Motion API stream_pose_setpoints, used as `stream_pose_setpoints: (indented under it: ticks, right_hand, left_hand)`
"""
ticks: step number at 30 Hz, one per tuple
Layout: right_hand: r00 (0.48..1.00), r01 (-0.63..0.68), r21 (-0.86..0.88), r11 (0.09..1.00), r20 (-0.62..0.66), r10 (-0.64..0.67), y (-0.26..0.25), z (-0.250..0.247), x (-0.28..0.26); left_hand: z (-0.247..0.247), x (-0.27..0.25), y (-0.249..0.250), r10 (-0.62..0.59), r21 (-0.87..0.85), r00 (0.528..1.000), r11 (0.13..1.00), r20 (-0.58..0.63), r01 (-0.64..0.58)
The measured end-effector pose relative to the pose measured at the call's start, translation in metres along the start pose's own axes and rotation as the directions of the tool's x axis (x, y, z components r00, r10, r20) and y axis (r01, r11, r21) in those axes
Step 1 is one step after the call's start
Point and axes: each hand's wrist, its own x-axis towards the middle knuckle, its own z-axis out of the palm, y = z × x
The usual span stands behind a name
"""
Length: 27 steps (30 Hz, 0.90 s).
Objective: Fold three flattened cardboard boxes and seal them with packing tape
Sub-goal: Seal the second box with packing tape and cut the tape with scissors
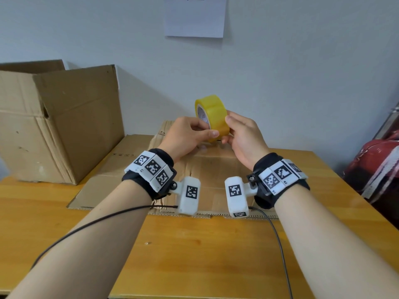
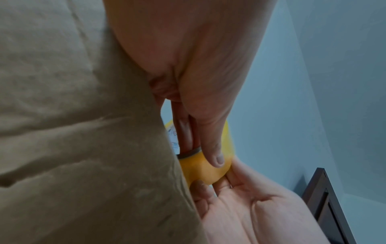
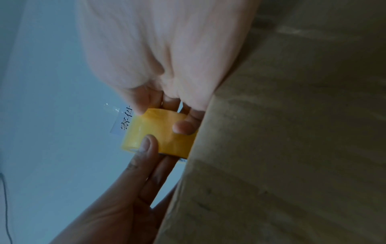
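Tape roll (image 1: 212, 117) gripped in left hand (image 1: 185, 139) and right hand (image 1: 244, 137) above cardboard-strewn wooden table (image 1: 194, 251).

Both hands' fingers (image 3: 183, 127) around tape roll (image 3: 163, 137)

The tape roll (image 1: 212, 117) is yellow translucent plastic film, smooth and glossy, wound on a white printed paper core. The flattened box (image 1: 151, 169) is brown corrugated cardboard, matt, with creased score lines and fluted cut edges. The upright box (image 1: 64, 126) is the same cardboard, matt, scuffed and dented. The table (image 1: 194, 255) is wood with a visible grain and a smooth, slightly glossy yellow-orange finish. The wrist straps (image 1: 263, 199) are black matt cloth; the marker blocks (image 1: 190, 195) on them are white matt plastic with printed black patterns. The wall sheet (image 1: 195, 16) is white matt paper
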Motion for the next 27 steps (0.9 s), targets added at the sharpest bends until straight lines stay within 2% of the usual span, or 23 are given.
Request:
stream_pose_setpoints:
  ticks: [4, 11, 15, 17, 19, 21, 27]
  right_hand:
    - [0.996, 0.069, -0.085, 0.994, 0.065, -0.064, -0.0005, 0.0025, -0.0052]
    - [0.989, 0.106, -0.118, 0.987, 0.119, -0.091, 0.0013, -0.0006, -0.007]
    - [0.982, 0.154, -0.243, 0.958, 0.149, -0.12, 0.0014, 0.0, -0.0086]
    - [0.985, 0.135, -0.197, 0.971, 0.133, -0.11, 0.0006, 0.0013, -0.0083]
    - [0.995, 0.074, -0.071, 0.995, 0.073, -0.068, -0.0007, 0.0027, -0.0072]
    - [0.999, 0.046, -0.054, 0.997, 0.014, -0.046, 0.0002, 0.0024, -0.0049]
    - [0.99, 0.109, -0.128, 0.986, 0.107, -0.095, 0.0028, 0.0008, -0.0058]
  left_hand:
    - [-0.0013, 0.0004, -0.0001, 0.014, -0.004, 1.0, 1.0, -0.004, -0.014]
    - [-0.0016, 0.0007, -0.0017, 0.048, 0.019, 0.998, 0.999, -0.03, -0.047]
    - [-0.0013, 0.0025, -0.0036, 0.06, 0.016, 0.998, 0.998, -0.036, -0.059]
    - [-0.0008, 0.0033, -0.0039, 0.054, 0.004, 0.998, 0.999, -0.035, -0.054]
    - [-0.0007, 0.0039, -0.0042, 0.05, 0.003, 0.998, 0.999, -0.041, -0.05]
    - [-0.0007, 0.0044, -0.0048, 0.049, 0.001, 0.998, 0.999, -0.039, -0.049]
    - [-0.0016, 0.0045, -0.0062, 0.043, -0.012, 0.999, 0.999, -0.032, -0.043]
